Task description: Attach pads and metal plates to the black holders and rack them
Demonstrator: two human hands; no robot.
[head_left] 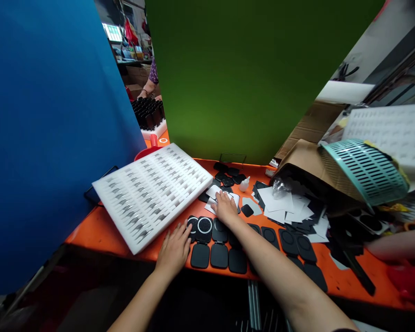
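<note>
Right of the foam tray [173, 213], the left hand [174, 249], loosely open and gripping nothing, touches the nearest ringed black case [192, 224], which a sideways drag could skew, while the right hand [226, 208], farther right, spreads over white cards [210, 205], its hold unclear.

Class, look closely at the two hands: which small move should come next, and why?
Perhaps the right hand should lift one of the white pieces, since it lies right over them, while the left hand is spread beside the ringed black cases with nothing visible in its grasp.
</note>
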